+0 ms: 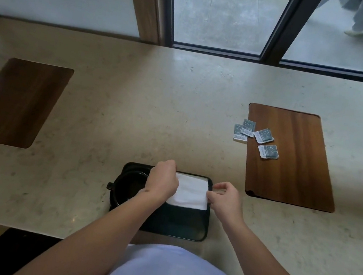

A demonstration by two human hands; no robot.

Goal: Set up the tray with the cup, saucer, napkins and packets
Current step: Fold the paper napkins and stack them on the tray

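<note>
Soft, even daylight comes in through the glazed doors [221,13] at the far edge of the counter [181,104], and the scene is moderately bright without harsh contrast. A pale sheen of reflected light lies on the stone near its far edge, below the glass. Shadows are faint and diffuse; the darkest areas are the floor beneath the near edge and the black tray [185,228], whose detail is mostly lost. The white napkins [190,193] look nearly blown out. Wide-angle distortion bows the counter's edges and the door frames toward the corners. Focus is fairly soft overall, with print on the packets [256,137] unreadable.
</note>
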